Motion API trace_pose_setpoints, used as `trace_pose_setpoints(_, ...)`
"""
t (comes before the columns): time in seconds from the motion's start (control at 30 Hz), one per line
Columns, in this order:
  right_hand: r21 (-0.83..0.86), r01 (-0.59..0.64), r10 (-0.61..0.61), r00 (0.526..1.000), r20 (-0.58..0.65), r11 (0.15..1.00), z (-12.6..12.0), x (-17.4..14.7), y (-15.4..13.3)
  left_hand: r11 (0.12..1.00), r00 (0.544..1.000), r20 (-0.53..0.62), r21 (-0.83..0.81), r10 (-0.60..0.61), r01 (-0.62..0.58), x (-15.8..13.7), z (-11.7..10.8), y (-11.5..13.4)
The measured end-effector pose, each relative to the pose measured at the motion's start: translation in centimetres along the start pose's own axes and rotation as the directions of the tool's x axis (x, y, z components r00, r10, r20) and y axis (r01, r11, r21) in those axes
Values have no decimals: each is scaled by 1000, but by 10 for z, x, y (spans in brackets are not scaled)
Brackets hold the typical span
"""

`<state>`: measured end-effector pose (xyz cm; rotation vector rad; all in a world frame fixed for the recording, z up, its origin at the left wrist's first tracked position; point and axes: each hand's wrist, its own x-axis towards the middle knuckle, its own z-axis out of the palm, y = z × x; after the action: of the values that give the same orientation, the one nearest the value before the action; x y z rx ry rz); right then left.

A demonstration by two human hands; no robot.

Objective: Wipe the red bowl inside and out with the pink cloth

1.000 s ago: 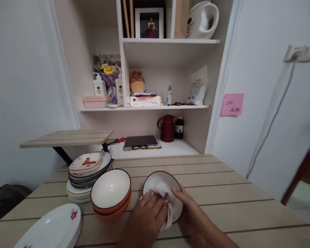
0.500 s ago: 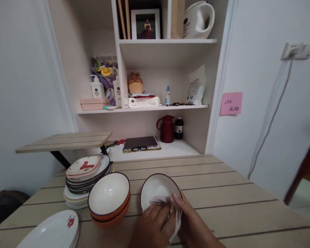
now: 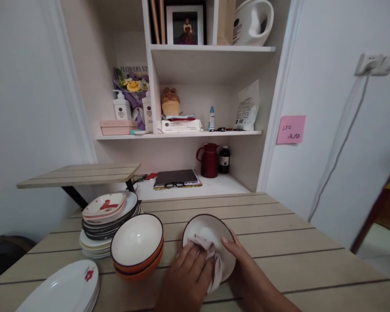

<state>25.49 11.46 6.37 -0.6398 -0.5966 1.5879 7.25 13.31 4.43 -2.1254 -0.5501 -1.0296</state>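
Since the previous frame, left grip (image 3: 188, 271) and cloth (image 3: 216, 265) shift from the bowl's near right side toward its middle; the bowl (image 3: 211, 227) sits slightly farther from the stacked bowls (image 3: 138, 240). Left grip bunches the cloth and presses it against the inside; bowl lies directly under and ahead of it. Right grip (image 3: 242, 255) clasps the right rim, thumb inside, fingers mostly hidden.

Writing: pink note (image 3: 290, 130), beyond and right of the right grip, reads "250" plus a scrawled line, illegible. Sign (image 3: 134, 69), far beyond the left grip, reads "FLOWERS ST", remainder cut off. Pump bottle (image 3: 121, 107) label too small to read.

Surface: slatted wood-look worktop (image 3: 286, 242). Left of the left grip: stacked bowls, oval plates (image 3: 58, 286), mixed plates (image 3: 108, 223). White shelving (image 3: 214, 49) and red jug (image 3: 209, 160) beyond both grips.
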Motion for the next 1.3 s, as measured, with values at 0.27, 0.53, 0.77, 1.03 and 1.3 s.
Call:
trace_pose_setpoints(0.27,20,40,-42,994,100,999,12,-12,9,998,998,9,16,63,-63,-5,0,0)
trace_pose_setpoints(0.53,-47,0,-3,999,-52,999,14,-12,1,993,991,86,-63,102,-96,1,-3,3)
trace_pose_setpoints(0.77,-73,-46,39,995,-96,996,9,-9,-13,996,995,22,-11,93,-93,6,-11,1)
trace_pose_setpoints(1.03,34,1,-4,995,97,999,22,-20,-5,997,997,-35,9,75,-75,11,-17,1)
trace_pose_setpoints(1.3,-41,-33,31,998,-52,999,23,-19,-5,992,998,34,-118,48,-44,12,-12,7)
